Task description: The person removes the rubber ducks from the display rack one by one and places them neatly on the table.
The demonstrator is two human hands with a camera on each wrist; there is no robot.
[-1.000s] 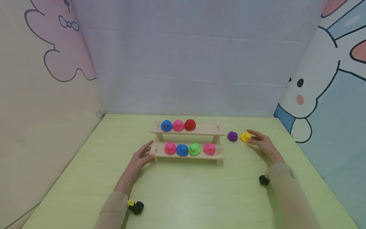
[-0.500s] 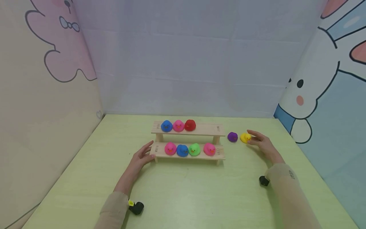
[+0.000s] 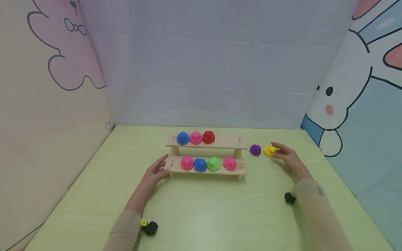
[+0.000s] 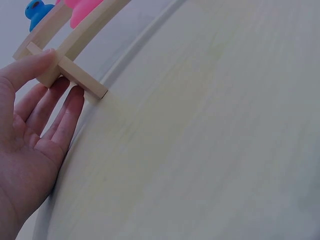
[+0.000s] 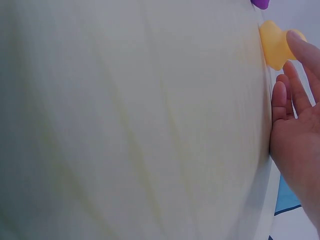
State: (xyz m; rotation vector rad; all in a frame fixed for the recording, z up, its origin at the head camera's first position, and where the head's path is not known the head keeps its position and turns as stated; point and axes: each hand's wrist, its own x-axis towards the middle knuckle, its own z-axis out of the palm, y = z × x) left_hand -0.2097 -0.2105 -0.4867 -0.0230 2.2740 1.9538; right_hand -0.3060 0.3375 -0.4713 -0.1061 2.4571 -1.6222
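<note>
My left hand (image 3: 154, 171) grips the left end of the lower tier of a two-tier wooden shelf (image 3: 205, 169). In the left wrist view the thumb lies on the shelf end (image 4: 75, 47) and the fingers reach behind it. My right hand (image 3: 290, 158) holds a yellow rubber duck (image 3: 269, 150) on the table, thumb and fingertips at its head side; the far fingers are partly hidden. A purple duck (image 3: 255, 150) sits just left of it. Blue (image 3: 183, 138), pink (image 3: 196, 137) and red (image 3: 208, 137) ducks stand on the upper tier.
On the lower tier stand a pink duck (image 3: 187, 162), a blue duck (image 3: 200, 165), a green duck (image 3: 213, 163) and, past a gap, another pink duck (image 3: 230, 163). The pale green table (image 3: 204, 216) meets a white back curtain (image 3: 201, 76).
</note>
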